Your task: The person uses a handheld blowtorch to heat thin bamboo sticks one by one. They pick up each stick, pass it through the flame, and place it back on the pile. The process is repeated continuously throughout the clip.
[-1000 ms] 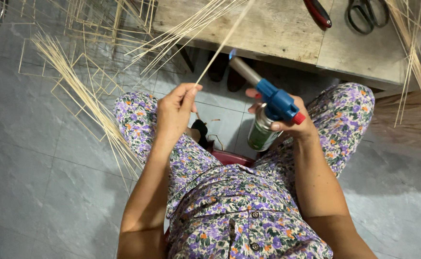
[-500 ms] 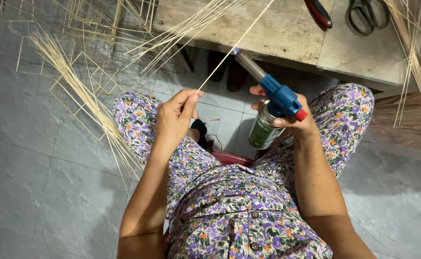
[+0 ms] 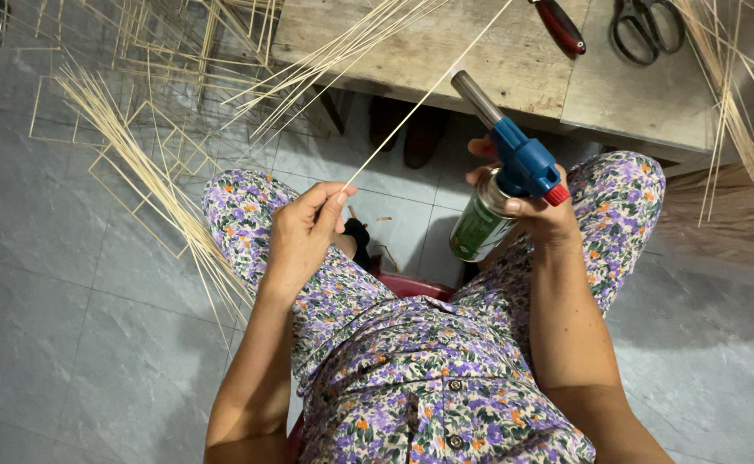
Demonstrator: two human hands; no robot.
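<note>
Seated, a thin stick (image 3: 411, 112) is held up beside a gas torch (image 3: 506, 172).
The stick is pinched in the left hand (image 3: 304, 232); the torch can is clamped in the right hand (image 3: 542, 216), nozzle just beside the stick, under the counter (image 3: 497, 60). Held there too long, the stick would likely be scorched or snapped.

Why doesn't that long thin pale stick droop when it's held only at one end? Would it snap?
The long thin pale stick runs straight from the left hand up past the blue-headed gas torch, so it is probably fairly stiff and very light. Being so slender, it would likely flex if pushed sideways and could snap if bent hard. The similar sticks on the grey tiled floor also lie straight.
</note>
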